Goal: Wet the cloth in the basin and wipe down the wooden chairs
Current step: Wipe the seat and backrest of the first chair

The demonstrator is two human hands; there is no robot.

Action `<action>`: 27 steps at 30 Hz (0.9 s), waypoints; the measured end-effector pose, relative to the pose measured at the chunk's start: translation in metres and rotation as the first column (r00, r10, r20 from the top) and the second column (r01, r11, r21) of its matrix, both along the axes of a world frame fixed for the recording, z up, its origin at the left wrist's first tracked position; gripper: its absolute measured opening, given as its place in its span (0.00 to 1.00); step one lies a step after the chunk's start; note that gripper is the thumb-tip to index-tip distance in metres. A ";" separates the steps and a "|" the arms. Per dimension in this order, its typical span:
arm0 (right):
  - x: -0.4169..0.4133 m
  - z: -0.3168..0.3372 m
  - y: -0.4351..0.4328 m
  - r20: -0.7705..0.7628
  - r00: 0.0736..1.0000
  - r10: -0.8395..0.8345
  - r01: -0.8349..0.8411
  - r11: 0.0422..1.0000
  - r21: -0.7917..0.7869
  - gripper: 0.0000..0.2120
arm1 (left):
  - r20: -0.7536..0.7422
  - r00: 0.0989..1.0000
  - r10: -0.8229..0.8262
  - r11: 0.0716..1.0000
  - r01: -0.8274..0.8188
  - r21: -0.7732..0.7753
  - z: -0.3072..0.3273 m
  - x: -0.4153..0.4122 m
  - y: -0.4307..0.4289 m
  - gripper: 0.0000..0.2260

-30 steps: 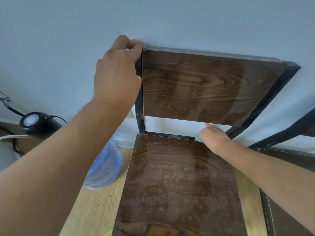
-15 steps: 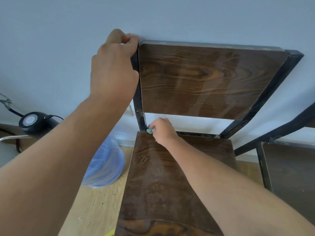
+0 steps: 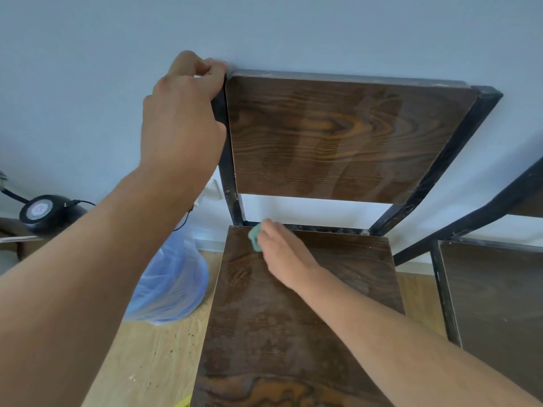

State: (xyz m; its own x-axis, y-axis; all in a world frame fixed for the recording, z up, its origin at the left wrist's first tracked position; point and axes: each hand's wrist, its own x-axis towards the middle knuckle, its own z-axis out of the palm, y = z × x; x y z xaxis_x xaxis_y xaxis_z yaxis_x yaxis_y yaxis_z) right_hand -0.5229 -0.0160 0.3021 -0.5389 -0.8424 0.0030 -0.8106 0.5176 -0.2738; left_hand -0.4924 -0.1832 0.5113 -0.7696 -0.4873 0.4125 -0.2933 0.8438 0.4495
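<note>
From the head camera, a dark wooden chair with a black metal frame (image 3: 338, 136) stands against a pale blue-grey wall (image 3: 88, 83), its backrest at the far side and its grained seat running toward the near edge. The left hand (image 3: 182, 118) is closed around the top far-left corner of the backrest frame, fingers curled over the post and thumb alongside. The right hand (image 3: 282, 254) presses a small teal cloth (image 3: 256, 236) onto the seat at its far-left corner, just beside the black rear crossbar; the fingers are bent over the cloth so only its left edge shows, and how much of it lies bunched under the palm is hard to tell. The seat surface near the camera looks mottled and dull.

To the right, a second dark wooden chair with a black frame (image 3: 493, 289) stands just beside the first. On the left, a pale blue translucent plastic bag (image 3: 173, 286) sits on the light wooden floor (image 3: 147, 362), and a black round device with a white dial face (image 3: 44, 211) rests farther left near the wall.
</note>
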 end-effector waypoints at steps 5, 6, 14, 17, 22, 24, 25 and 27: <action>-0.035 -0.004 0.115 -0.109 0.979 -0.174 0.196 0.950 0.244 0.25 | 0.007 1.000 0.001 1.000 -0.001 0.001 0.000 0.000 0.001 0.35; -0.036 -0.005 0.142 -0.103 0.969 -0.226 0.245 0.939 0.242 0.25 | 0.012 1.000 0.004 1.000 -0.004 -0.006 0.000 -0.001 0.000 0.34; -0.056 -0.006 0.194 0.133 0.755 -0.642 0.654 0.754 -0.069 0.12 | 0.038 0.999 0.005 1.000 -0.006 0.025 0.003 0.001 0.002 0.35; -0.033 -0.008 0.171 0.161 0.809 -0.566 0.583 0.807 -0.096 0.13 | 0.047 0.999 0.003 1.000 -0.004 0.016 0.004 0.002 0.003 0.34; 0.053 -0.005 0.167 0.193 0.966 -0.174 0.184 0.982 -0.035 0.21 | 0.046 0.998 -0.035 0.999 0.035 -0.006 0.004 0.008 0.003 0.31; 0.050 -0.006 0.189 0.197 0.937 -0.289 0.292 0.956 0.014 0.26 | 0.060 0.997 -0.054 0.998 0.055 -0.018 0.004 0.012 0.003 0.31; 0.039 -0.007 0.198 0.174 0.911 -0.373 0.375 0.927 0.020 0.24 | 0.074 0.995 -0.061 0.997 0.064 -0.035 0.005 0.014 0.002 0.29; 0.011 -0.012 0.201 0.175 0.801 -0.572 0.579 0.815 0.011 0.20 | 0.127 0.988 -0.089 0.993 0.097 -0.062 0.009 0.016 0.000 0.26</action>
State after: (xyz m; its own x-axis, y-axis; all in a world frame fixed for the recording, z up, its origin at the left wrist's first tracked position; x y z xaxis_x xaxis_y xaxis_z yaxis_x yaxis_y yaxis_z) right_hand -0.5119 0.1848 0.2898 -0.9203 -0.3781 -0.1009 -0.3089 0.8602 -0.4057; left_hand -0.4762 -0.1832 0.5204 -0.8574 -0.3852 0.3414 -0.2618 0.8974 0.3552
